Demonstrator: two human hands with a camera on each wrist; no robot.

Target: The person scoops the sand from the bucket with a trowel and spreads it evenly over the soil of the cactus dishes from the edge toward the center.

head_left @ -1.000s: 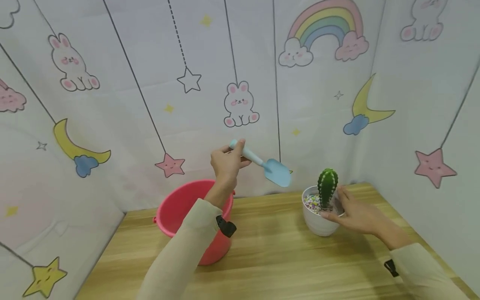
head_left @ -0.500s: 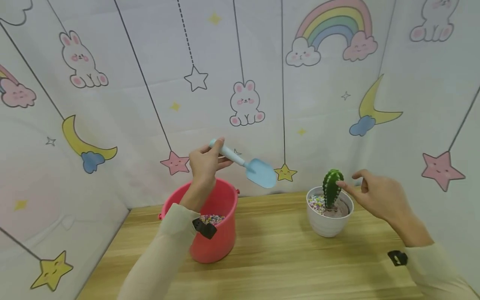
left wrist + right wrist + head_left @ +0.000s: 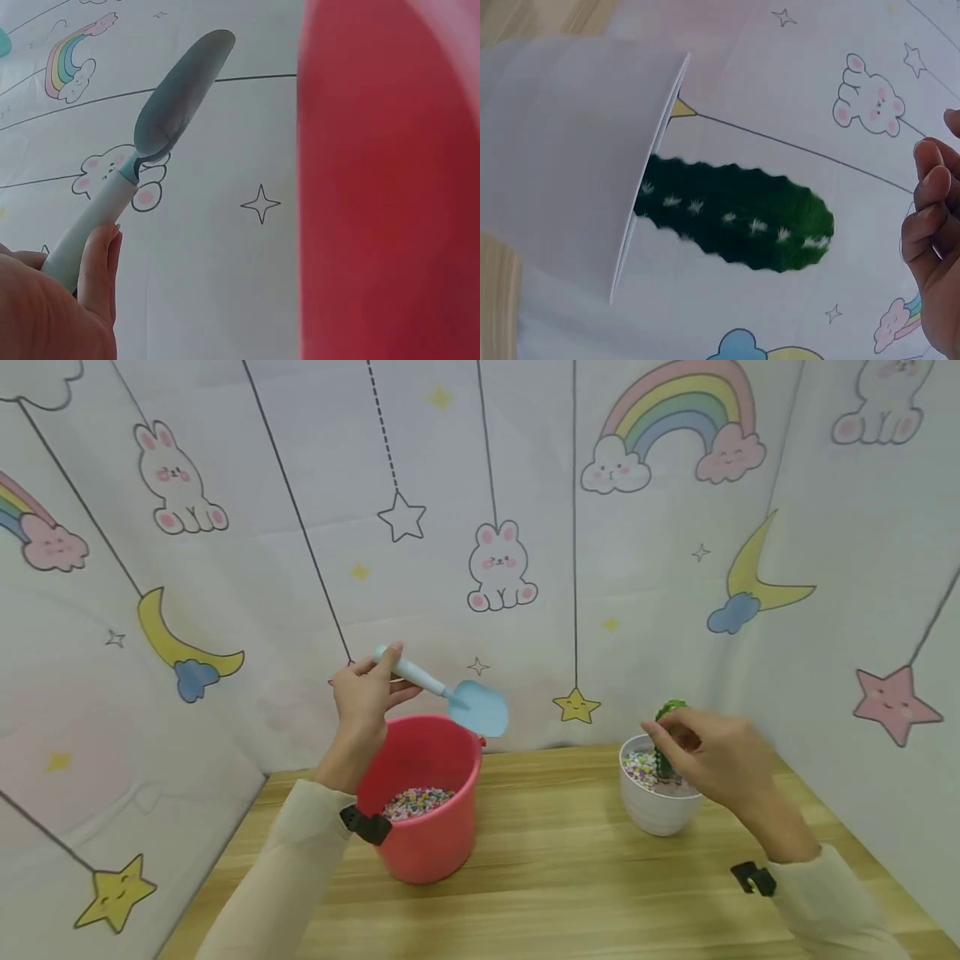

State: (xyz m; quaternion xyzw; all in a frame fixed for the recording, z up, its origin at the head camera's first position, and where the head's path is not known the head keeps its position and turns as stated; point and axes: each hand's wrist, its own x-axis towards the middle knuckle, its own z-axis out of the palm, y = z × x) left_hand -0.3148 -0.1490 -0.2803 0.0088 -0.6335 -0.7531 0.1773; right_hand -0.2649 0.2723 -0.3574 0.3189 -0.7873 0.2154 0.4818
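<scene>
Head view: left hand (image 3: 365, 695) around trowel (image 3: 477, 707)

We list, at centre, one trowel (image 3: 478, 708), smooth plastic by its look, with a satin finish. Left of centre: one bucket (image 3: 437, 850), smooth plastic, mild sheen; within, granules (image 3: 417, 803), coarse in texture. At right: one pot (image 3: 657, 808), plastic-looking, smooth, faintly banded; its cactus (image 3: 735, 217), ribbed and bristly. Across the bottom: table (image 3: 555, 860), wood-grained, satin. Behind, we record a backdrop (image 3: 420, 602), matt cloth, lightly creased; bottom corners, sleeves (image 3: 273, 877), matt cloth.
</scene>
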